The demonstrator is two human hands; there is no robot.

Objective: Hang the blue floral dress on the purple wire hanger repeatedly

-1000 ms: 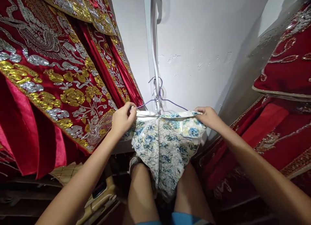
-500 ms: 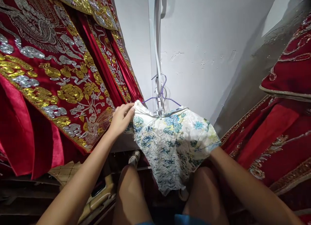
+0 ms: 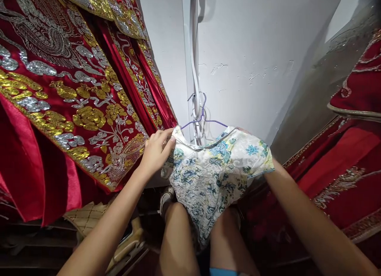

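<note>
A short-sleeved white top [image 3: 205, 176] with a blue, green and yellow floral pattern hangs from a thin purple clothes hanger [image 3: 203, 119], draped down towards my knees. My left hand [image 3: 157, 151] pinches the top's left shoulder between thumb and fingers, beside the hanger's arm. My right forearm goes into or behind the sleeve on the right. Of my right hand [image 3: 244, 130] only a sliver shows above the right shoulder of the top; the cloth hides the fingers. The hanger's hook sits beside a pale hanging strap [image 3: 193, 65].
A red garment [image 3: 89, 89] with gold and silver embroidery hangs close on the left. Another red embroidered garment [image 3: 342, 165] is on the right. A pale wall [image 3: 244, 49] stands in front. A tan chair-like frame [image 3: 127, 244] is low on the left, near a shoe [image 3: 167, 198].
The top and both hands appear slightly further right in view. My right forearm has risen, the right sleeve is lifted and spread, and the neckline is opened wider. My knees have moved closer together.
</note>
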